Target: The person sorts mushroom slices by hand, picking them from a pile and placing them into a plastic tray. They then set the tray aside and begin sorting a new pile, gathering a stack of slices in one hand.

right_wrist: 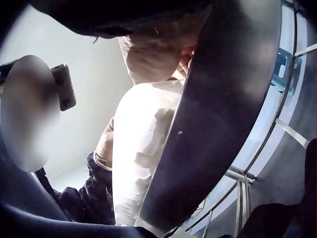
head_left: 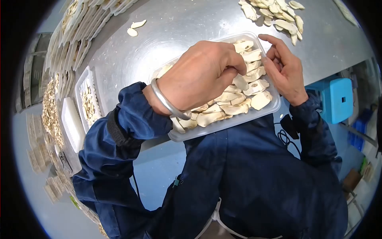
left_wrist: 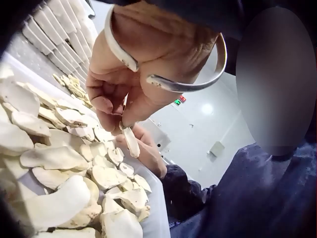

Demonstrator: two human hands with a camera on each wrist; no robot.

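Left hand [head_left: 203, 75] fingers pinch a slice [left_wrist: 131, 141]; right hand [head_left: 284, 69] fingers curl, seemingly empty, partly hidden.

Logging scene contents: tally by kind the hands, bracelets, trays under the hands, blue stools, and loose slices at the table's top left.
Hands: 2, left hand and right hand
Metal bracelet: 1
Clear tray of slices under the hands: 1
Blue stool: 1
Loose slices at top left: 2
Total: 7

Cream-white slices [head_left: 234, 108] in a clear tray [head_left: 223, 125], navy sleeves [head_left: 131, 119], blue stool [head_left: 336, 99].
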